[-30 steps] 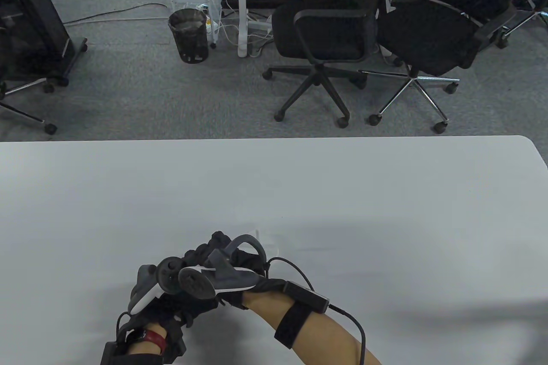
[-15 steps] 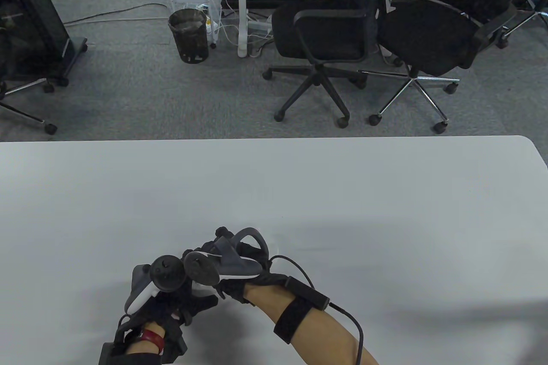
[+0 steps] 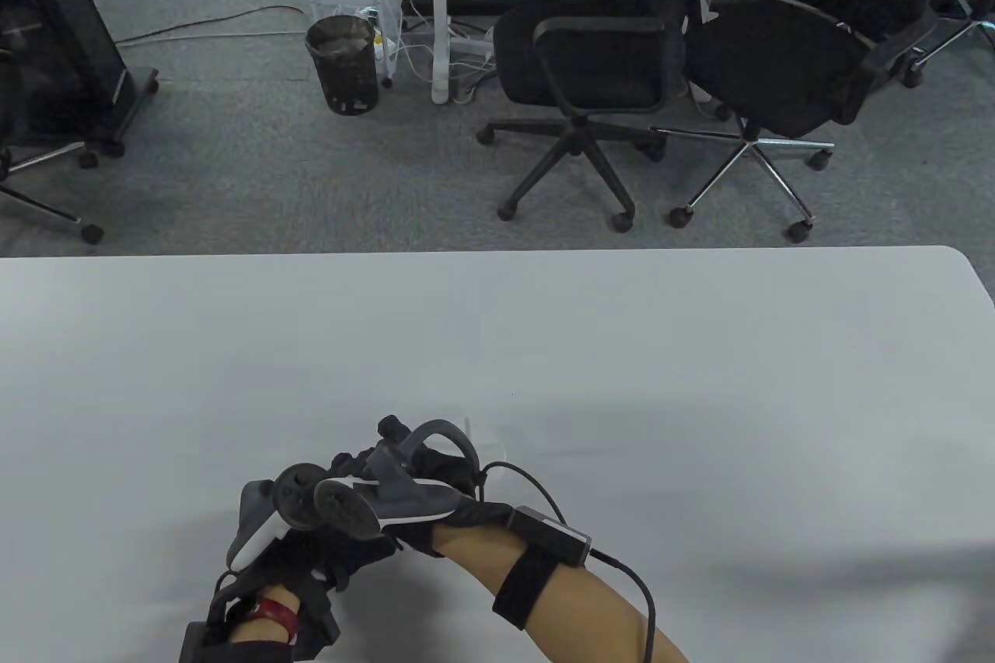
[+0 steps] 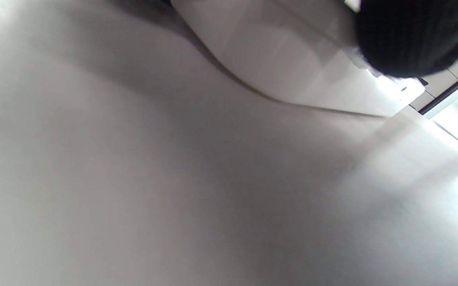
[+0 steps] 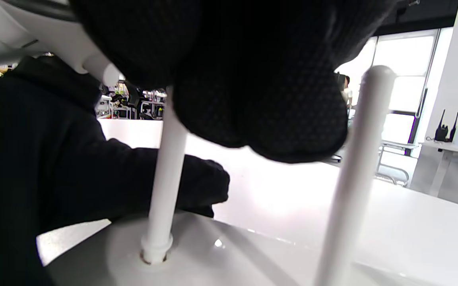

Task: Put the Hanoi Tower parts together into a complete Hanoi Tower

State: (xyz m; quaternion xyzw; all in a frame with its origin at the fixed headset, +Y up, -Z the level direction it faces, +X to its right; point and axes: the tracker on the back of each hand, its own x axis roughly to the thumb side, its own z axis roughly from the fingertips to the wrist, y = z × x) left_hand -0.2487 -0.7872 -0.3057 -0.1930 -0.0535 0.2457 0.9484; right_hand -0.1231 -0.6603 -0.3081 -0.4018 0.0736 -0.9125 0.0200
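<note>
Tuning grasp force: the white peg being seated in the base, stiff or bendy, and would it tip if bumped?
The white peg looks like smooth, rigid plastic: straight, no sag under the right hand, so probably stiff but slippery. It is thin and tall; its foot sits in the base socket, seating depth unclear, so it may tip. A second peg stands alone.

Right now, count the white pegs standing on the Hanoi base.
2: one peg under the right hand, seated in the base; a second peg beside it. The hands may hide others.

Table view dim, even; soft shadows on worktop (image 3: 544, 336). Wrist views blurred, window (image 5: 406, 79) glare blown out.
</note>
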